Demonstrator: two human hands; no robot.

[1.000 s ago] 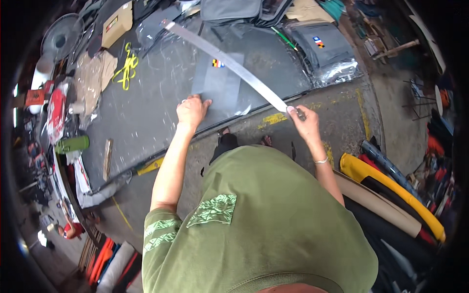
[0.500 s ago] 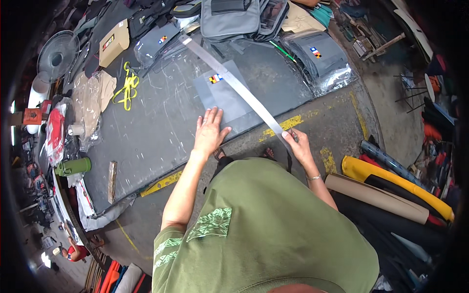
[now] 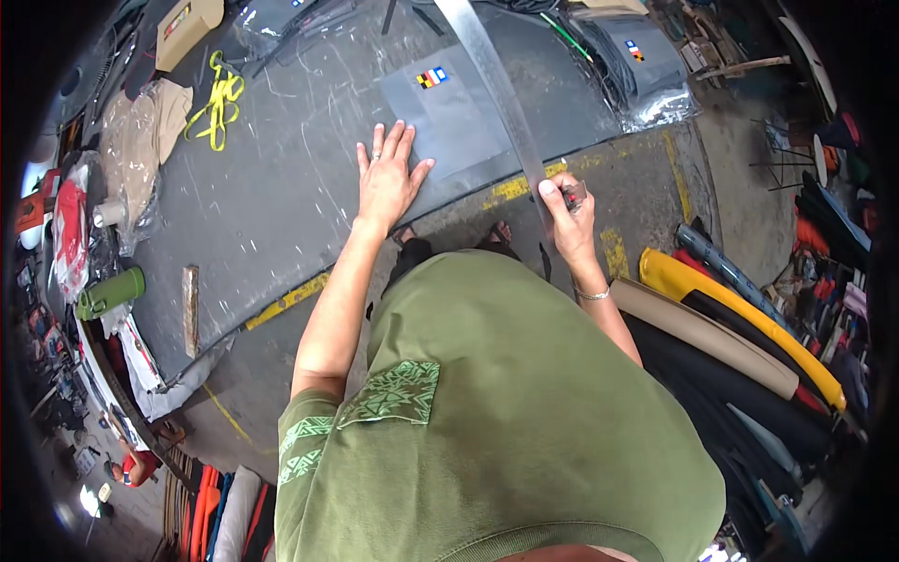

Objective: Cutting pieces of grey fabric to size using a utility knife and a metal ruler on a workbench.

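**Hands pinning sheet and steadying long metal ruler**

Left hand (image 3: 386,183) spread flat, fingers fanned, palm down on a grey plastic sheet (image 3: 449,117) near the front edge of the dark grey table (image 3: 272,215); gripping nothing, probably just weighing the sheet down to stop it sliding. Right hand (image 3: 567,215) closed round the near end of a long metal ruler (image 3: 496,84), thumb on top, with a small dark tool tucked against the fingers, too small to identify.

Ruler lying at centre-right of the frame, long axis running from the right hand at mid-frame up and slightly left to the top edge, far end cut off by the frame. Crossing the right side of the grey sheet, apparently laid as a straightedge along it; contact with the sheet hard to confirm.

Elsewhere: yellow strap (image 3: 220,98) and crumpled brown paper at upper left, green bottle (image 3: 110,292) at the left edge, rolled yellow and tan material (image 3: 740,323) stacked at lower right beside the olive-green shirt.
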